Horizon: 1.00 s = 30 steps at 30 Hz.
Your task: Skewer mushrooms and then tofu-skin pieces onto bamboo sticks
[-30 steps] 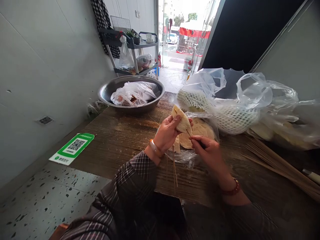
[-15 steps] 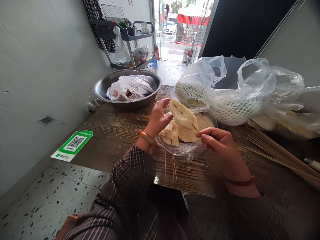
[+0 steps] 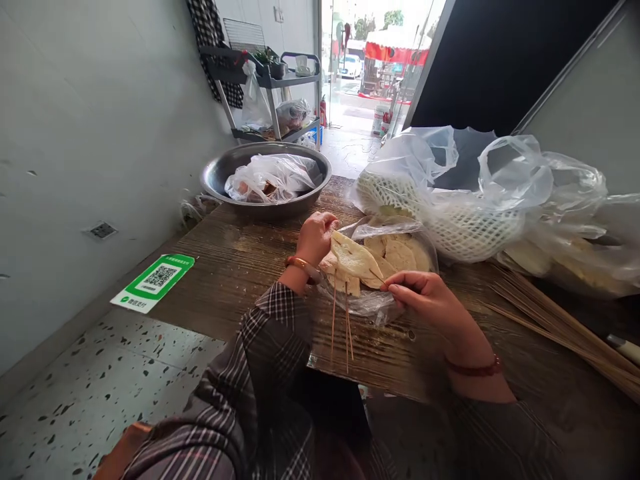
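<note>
A pale flat piece of bread, pierced lengthwise, is held between my hands above the table. My left hand has its fingers closed at the far left end of the bread. With thumb and fingers my right hand pinches a thin wooden skewer where it comes out of the near end. Underneath lie more round flatbreads on a clear plastic bag. Skewered flatbreads rest at the pile's near left, their sticks pointing toward me.
A bundle of wooden skewers lies on the right of the wooden table. Plastic bags with netted contents stand behind it. A metal basin holding a bag is at the back left, near a green QR card.
My left hand has closed its fingers at the bread's far end, where they were spread before. The bread has come lower, over the pile, and my right hand has shifted slightly left.
</note>
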Available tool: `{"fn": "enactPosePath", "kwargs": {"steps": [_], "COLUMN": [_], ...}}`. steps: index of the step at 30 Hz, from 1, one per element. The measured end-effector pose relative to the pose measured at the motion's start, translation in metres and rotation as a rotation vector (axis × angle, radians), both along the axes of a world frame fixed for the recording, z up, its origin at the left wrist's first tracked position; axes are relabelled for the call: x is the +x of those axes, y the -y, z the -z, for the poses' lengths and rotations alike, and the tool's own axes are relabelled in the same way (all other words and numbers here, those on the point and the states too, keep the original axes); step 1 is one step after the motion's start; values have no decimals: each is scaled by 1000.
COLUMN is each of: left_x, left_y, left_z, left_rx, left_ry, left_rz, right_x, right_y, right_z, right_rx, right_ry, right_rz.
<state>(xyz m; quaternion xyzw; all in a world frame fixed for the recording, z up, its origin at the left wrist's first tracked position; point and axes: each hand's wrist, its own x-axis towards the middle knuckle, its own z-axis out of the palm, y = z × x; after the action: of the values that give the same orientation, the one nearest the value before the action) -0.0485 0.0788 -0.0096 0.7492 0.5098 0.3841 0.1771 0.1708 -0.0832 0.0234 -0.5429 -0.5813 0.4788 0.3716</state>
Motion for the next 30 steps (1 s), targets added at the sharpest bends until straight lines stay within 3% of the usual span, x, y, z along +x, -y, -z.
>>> {"fn": "enactPosePath", "kwargs": {"steps": [5, 9, 12, 16, 23, 26, 30], "left_x": [-1, -2, -2, -1, 3, 5, 6], "left_y": [10, 16, 13, 8, 8, 8, 11], "left_z": [-4, -12, -15, -13, -12, -12, -12], "left_rx": [-101, -136, -125, -95, -51, -44, -55], "left_ry": [-201, -280, -196, -5, 68, 57, 25], "left_rz": [113, 2, -85, -101, -74, -49, -31], "right_x": [8, 6, -4, -21, -65, -75, -68], "right_y": [2, 13, 22, 25, 2, -8, -3], "right_z": [6, 14, 18, 17, 19, 25, 29], "right_rx": [45, 31, -25, -66, -43, -3, 134], "right_ry": [-10, -44, -55, -116, -309, -201, 123], "right_rz": [100, 197, 196, 231, 361, 293, 190]}}
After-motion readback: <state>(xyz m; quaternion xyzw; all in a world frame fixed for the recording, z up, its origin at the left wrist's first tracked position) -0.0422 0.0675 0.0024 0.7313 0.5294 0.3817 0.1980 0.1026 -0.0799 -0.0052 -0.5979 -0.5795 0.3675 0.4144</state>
